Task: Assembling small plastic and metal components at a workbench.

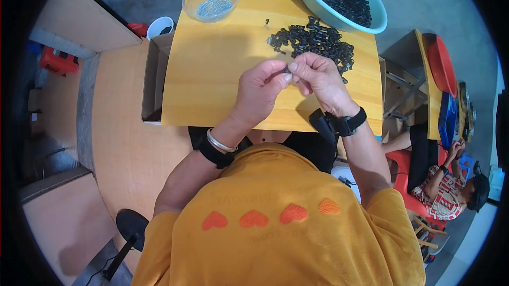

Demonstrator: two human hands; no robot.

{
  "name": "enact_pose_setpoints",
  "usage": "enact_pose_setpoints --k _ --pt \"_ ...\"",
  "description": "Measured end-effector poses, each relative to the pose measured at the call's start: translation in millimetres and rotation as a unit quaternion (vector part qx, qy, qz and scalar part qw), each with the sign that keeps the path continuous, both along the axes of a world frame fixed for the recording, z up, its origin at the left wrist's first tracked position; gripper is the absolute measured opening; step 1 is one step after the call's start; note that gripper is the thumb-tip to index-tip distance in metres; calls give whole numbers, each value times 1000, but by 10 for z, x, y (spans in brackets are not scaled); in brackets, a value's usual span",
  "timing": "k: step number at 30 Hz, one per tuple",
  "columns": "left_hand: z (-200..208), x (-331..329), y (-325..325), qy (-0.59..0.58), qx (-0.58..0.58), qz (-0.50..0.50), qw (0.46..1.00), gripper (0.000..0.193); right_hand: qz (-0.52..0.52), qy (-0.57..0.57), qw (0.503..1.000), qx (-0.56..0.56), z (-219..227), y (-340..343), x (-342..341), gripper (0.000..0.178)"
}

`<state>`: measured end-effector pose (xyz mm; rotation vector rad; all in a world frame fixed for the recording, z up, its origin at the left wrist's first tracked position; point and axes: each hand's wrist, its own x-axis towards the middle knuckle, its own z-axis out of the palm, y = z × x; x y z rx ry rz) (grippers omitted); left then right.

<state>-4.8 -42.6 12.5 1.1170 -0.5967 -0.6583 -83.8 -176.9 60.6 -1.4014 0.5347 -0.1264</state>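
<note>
Over the near part of the wooden table, my left hand [261, 88] and my right hand [322, 80] meet at the fingertips. Both pinch a small black part [287, 69], mostly covered by the fingers, so its exact kind cannot be made out. Just beyond my right hand lies a loose pile of small black plastic pieces [318, 42]. One small piece with a bit of metal [267, 23] rests apart from that pile. Farther off to the left, a clear plastic bowl [191, 0] holds thin silvery metal pins [213, 8].
A light-blue basin [379, 25] full of black pieces stands at the table's [207, 74] far right. An open cardboard box [154, 87] sits against the left edge. To the right, another person [440, 190] sits at a second table with a red basin [441, 66].
</note>
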Motion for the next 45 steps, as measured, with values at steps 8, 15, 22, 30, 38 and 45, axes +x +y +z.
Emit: enact_pose_setpoints --k 8,15,22,30,38,45 --pt "118 48 170 119 59 -31 991 17 -18 -25 999 31 -4 82 -140 15" --pt "77 -35 238 108 69 -33 991 19 -1 -74 986 -151 -123 305 -144 11" --pt "-35 106 327 87 118 -17 989 17 22 -27 974 -226 -53 201 -103 10" --pt "-298 225 247 -3 116 50 992 15 34 22 813 -581 61 -269 703 12" --pt "-365 232 295 20 85 40 995 19 111 139 706 -685 -345 -363 1378 17" --pt "-337 188 285 19 71 46 996 19 105 178 736 -645 -556 -426 1497 19"
